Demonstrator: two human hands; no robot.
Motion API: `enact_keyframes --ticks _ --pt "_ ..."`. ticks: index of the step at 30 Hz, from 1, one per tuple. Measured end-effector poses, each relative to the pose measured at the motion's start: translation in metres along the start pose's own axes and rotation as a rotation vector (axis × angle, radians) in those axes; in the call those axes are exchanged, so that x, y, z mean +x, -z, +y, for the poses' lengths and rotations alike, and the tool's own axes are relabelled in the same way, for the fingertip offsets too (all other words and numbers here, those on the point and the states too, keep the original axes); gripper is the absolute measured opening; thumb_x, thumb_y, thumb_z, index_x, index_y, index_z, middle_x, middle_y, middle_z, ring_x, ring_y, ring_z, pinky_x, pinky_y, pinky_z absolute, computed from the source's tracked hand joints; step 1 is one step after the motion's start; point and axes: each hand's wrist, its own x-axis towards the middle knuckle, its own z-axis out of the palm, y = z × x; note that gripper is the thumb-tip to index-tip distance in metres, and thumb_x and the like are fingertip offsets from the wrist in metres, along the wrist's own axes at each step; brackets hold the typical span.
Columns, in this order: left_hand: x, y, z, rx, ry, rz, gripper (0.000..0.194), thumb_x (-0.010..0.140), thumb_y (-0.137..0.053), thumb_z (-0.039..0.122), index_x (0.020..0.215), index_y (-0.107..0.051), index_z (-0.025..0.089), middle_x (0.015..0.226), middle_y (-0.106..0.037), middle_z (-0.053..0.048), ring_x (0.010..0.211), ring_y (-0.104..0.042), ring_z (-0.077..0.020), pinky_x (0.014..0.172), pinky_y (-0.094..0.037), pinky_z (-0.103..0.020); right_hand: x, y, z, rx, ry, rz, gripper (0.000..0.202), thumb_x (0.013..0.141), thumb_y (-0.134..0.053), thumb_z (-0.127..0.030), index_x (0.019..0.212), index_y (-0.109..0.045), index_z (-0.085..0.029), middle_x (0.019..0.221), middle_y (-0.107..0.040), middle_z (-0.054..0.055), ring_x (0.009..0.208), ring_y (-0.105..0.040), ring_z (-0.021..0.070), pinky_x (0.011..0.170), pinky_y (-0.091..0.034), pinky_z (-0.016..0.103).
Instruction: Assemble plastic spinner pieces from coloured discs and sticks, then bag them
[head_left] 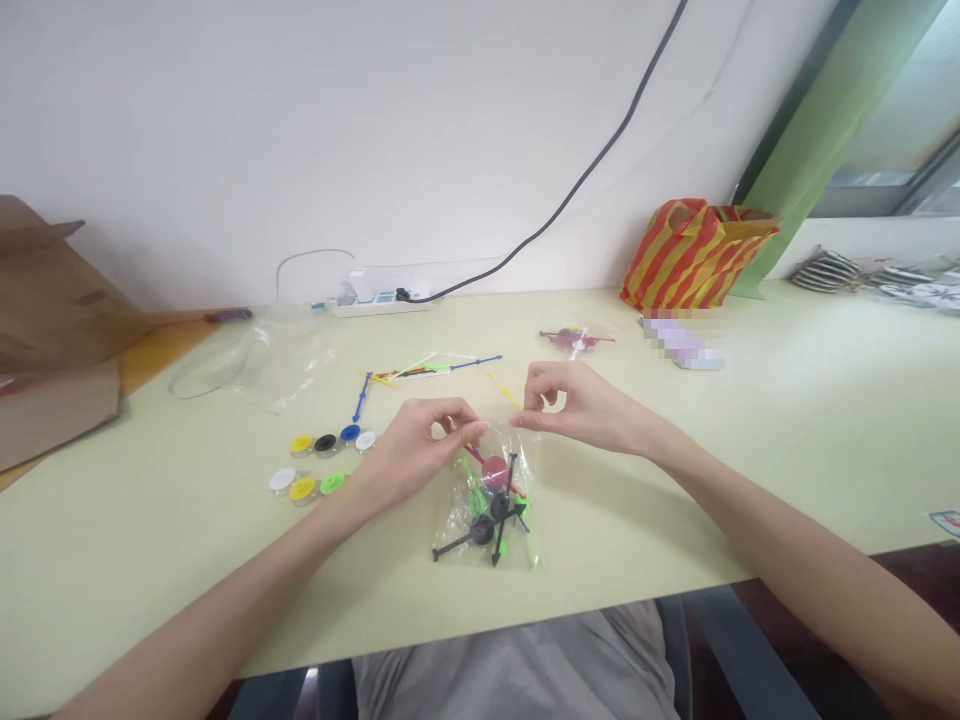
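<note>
A clear plastic bag (450, 520) holding black, red, green and blue plastic pieces hangs or lies at the front middle of the table. My left hand (427, 440) pinches its upper left edge between thumb and fingers. At the bag's upper right corner, my right hand (566, 400) is closed in a pinch on the bag's edge. Left of my left hand, round discs stand in two loose rows, among them a black disc (325, 445) and a green disc (332, 484). Thin coloured rods (420, 371) lie behind my hands, with a blue rod (361, 398) nearer the discs.
A power strip (382, 304) with a black cable (555, 215) sits by the wall. An empty-looking clear bag (281, 355) and cardboard box (60, 320) are at left. A bagged red piece (576, 340) and striped bag (686, 262) are at right.
</note>
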Motion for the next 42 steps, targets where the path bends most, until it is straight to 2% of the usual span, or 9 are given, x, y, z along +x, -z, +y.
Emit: enact_keyframes --ticks 5,10,14,17,26,29,33,37,42 --pt "-0.001 0.005 0.000 -0.034 0.006 -0.021 0.036 0.102 -0.052 0.037 0.079 -0.072 0.019 0.080 -0.076 0.000 0.079 -0.068 -0.0148 0.075 -0.048 -0.025 0.001 0.009 0.006 0.012 -0.031 -0.121 0.038 0.091 -0.068 -0.049 0.070 -0.062 -0.018 0.073 -0.060 0.001 0.071 -0.052 0.0148 0.064 -0.039 0.029" --pt "-0.001 0.007 -0.001 -0.075 -0.064 -0.028 0.037 0.104 -0.050 0.040 0.086 -0.074 0.019 0.088 -0.075 -0.002 0.084 -0.068 -0.0159 0.080 -0.050 -0.026 0.002 0.010 0.013 0.199 -0.031 -0.116 0.041 0.105 -0.043 -0.046 0.111 -0.073 -0.018 0.099 -0.072 0.007 0.086 -0.062 0.0180 0.081 -0.051 0.034" --pt "0.000 0.007 -0.005 -0.139 -0.082 -0.004 0.035 0.104 -0.050 0.044 0.094 -0.072 0.019 0.092 -0.074 -0.004 0.084 -0.068 -0.0167 0.080 -0.052 -0.028 0.004 0.006 0.020 0.297 0.031 -0.185 0.040 0.097 -0.055 -0.025 0.136 -0.061 -0.023 0.100 -0.072 0.005 0.090 -0.065 0.0174 0.083 -0.054 0.035" --pt "0.001 0.006 -0.008 -0.170 -0.070 0.008 0.034 0.104 -0.050 0.045 0.095 -0.071 0.019 0.090 -0.073 -0.005 0.081 -0.069 -0.0167 0.078 -0.052 -0.028 0.005 0.002 0.020 0.257 0.073 -0.199 0.039 0.092 -0.065 -0.025 0.131 -0.065 -0.022 0.103 -0.073 0.005 0.092 -0.066 0.0184 0.083 -0.054 0.034" --pt "0.000 0.003 -0.005 -0.252 -0.024 -0.012 0.037 0.103 -0.050 0.047 0.093 -0.070 0.017 0.084 -0.073 -0.006 0.077 -0.071 -0.0190 0.075 -0.055 -0.031 0.004 -0.003 0.010 0.194 0.171 0.079 0.021 0.093 -0.069 -0.037 0.105 -0.079 -0.023 0.100 -0.073 0.006 0.092 -0.067 0.0198 0.083 -0.053 0.035" --pt "0.001 0.002 -0.007 -0.334 0.006 0.009 0.034 0.099 -0.058 0.047 0.116 -0.068 0.019 0.098 -0.075 -0.008 0.082 -0.072 -0.0191 0.079 -0.057 -0.033 0.004 -0.005 0.009 0.192 0.177 0.175 0.021 0.094 -0.068 -0.038 0.094 -0.080 -0.021 0.092 -0.074 0.006 0.085 -0.066 0.0190 0.077 -0.052 0.033" --pt "0.003 0.001 -0.008 -0.515 0.112 0.001 0.065 0.090 -0.072 0.047 0.146 -0.046 0.025 0.108 -0.075 -0.009 0.092 -0.074 -0.0217 0.084 -0.057 -0.036 0.003 -0.010 0.005 0.165 0.162 0.376 0.022 0.095 -0.068 -0.042 0.094 -0.081 -0.024 0.092 -0.076 0.006 0.087 -0.067 0.0207 0.076 -0.053 0.035" --pt "0.001 0.000 0.000 -0.521 0.162 -0.083 0.048 0.090 -0.070 0.051 0.128 -0.067 0.020 0.105 -0.077 -0.011 0.104 -0.072 -0.0269 0.095 -0.055 -0.042 -0.004 -0.017 -0.005 0.118 0.224 0.530 0.019 0.095 -0.068 -0.041 0.097 -0.083 -0.029 0.094 -0.075 0.005 0.086 -0.067 0.0209 0.077 -0.054 0.036" --pt "-0.001 -0.003 0.007 -0.495 0.044 -0.050 0.034 0.096 -0.063 0.048 0.102 -0.080 0.020 0.106 -0.078 -0.010 0.099 -0.072 -0.0258 0.095 -0.056 -0.041 -0.008 -0.022 -0.016 0.272 0.142 0.541 0.029 0.096 -0.064 -0.046 0.113 -0.079 -0.027 0.091 -0.074 0.006 0.076 -0.066 0.0188 0.066 -0.054 0.034"
